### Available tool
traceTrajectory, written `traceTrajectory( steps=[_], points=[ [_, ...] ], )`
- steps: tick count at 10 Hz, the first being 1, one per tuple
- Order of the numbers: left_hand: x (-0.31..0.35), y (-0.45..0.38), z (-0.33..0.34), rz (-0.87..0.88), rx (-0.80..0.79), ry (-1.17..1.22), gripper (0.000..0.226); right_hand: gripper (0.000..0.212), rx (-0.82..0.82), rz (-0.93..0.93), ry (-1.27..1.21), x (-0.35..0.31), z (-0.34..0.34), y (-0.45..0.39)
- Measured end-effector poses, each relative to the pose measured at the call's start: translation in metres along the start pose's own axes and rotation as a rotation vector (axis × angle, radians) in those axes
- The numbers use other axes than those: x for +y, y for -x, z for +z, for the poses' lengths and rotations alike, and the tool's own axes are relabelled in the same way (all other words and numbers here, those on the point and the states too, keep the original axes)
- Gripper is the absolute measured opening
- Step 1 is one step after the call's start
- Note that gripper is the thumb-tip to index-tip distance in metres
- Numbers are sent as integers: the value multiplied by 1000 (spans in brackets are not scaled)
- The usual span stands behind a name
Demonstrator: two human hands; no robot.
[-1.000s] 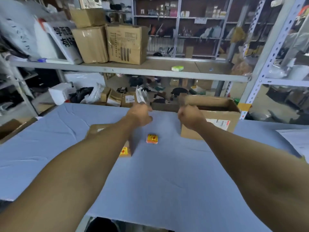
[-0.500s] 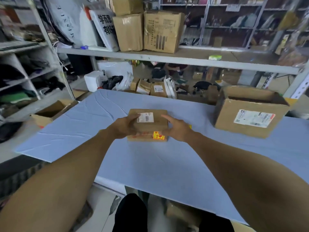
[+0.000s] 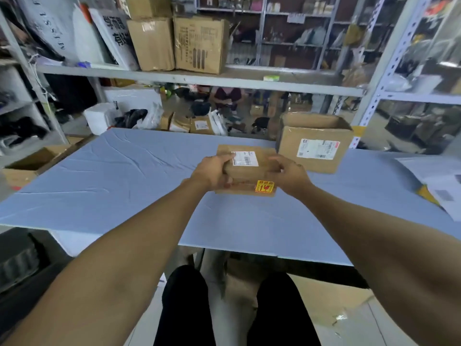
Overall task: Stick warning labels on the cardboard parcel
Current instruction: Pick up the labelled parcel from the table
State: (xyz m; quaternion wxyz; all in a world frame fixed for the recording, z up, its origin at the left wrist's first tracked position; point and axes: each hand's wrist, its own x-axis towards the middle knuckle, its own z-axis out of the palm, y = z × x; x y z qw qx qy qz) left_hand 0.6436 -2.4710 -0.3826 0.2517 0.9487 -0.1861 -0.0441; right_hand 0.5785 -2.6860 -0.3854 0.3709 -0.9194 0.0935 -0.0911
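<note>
At twelve o'clock, left hand (image 3: 212, 171) and right hand (image 3: 290, 174) clasp the cardboard parcel (image 3: 247, 168). Looks light, stiff; best held by its side edges, warning label (image 3: 265, 187) facing six.

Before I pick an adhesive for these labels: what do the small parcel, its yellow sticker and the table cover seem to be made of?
Small parcel: brown matte cardboard, some glossy tape by the look. Yellow sticker on its near side: printed paper or film with a slight sheen; which one I cannot tell. Table cover: pale blue sheet, matte and creased, probably thin fabric or plastic.
</note>
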Motion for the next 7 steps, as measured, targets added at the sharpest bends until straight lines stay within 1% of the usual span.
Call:
traceTrajectory(
  steps=[1, 2, 3, 4, 5, 6, 7],
  points=[
    [24, 15, 31, 33, -71, 4, 71, 50, -21, 49, -5, 24, -11, 37],
    [28, 24, 57, -4, -104, 1, 72, 53, -40, 81, 45, 37, -3, 49],
    [32, 26, 55, -61, -133, 19, 72, 56, -98, 90, 185, 29, -4, 41],
    [44, 33, 43, -36, -151, -103, 82, 54, -150, 90, 359, 22, -9, 36],
    [54, 41, 26, -31, -88, -176, 66, 49, -163, 120, 450, 17, -18, 42],
    [57, 53, 13, -3, -87, -250, 53, 39, -115, 124, 420, 5, -24, 52],
    [61, 69, -6, 34, -74, -295, 46, 35, 117, 137, 104, -40, -58, 66]
  ],
)
